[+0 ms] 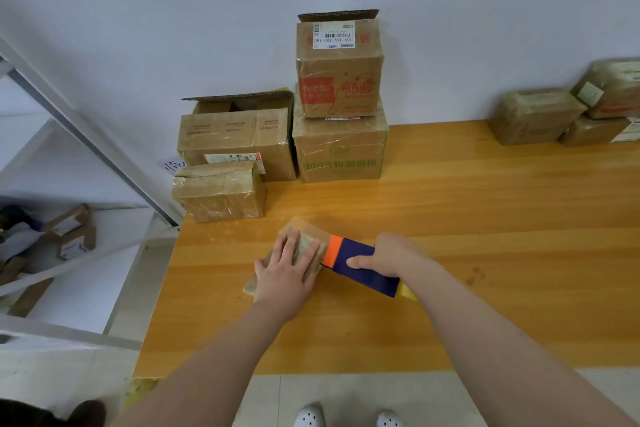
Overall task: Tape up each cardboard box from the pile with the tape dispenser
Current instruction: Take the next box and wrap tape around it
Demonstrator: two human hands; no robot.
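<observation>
Your left hand (285, 269) lies flat with straight fingers on top of the small box (313, 248), which sits at a slant on the worktop (485, 218), near the front edge. Your right hand (393, 255) is curled around the tape dispenser (360, 265), just to the right of the box. The dispenser's long side runs from far-left to near-right, its orange end points at the box and touches it, and its yellow end points back toward you. The pile of boxes (239, 144) stands at the back by the wall.
</observation>
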